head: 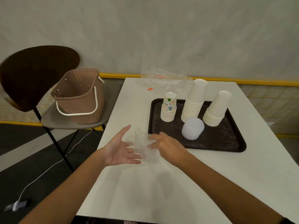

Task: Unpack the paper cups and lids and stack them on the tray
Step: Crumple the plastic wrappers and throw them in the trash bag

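Beside the tray [218,139], left hand [122,148] palm-up, fingers straight; right hand [166,147] fingers curled round clear wrapper [140,143]

Our right hand [166,145] pinches a crumpled clear plastic wrapper [140,143] above our flat left hand [120,151] (beside the black rectangular tray [218,139]).

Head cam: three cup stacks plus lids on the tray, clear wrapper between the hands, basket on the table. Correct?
One error: the basket sits on the chair left of the table, not on it. The head view confirms the rest: three cup stacks and lids on the tray, clear wrapper between the left hand and right hand.
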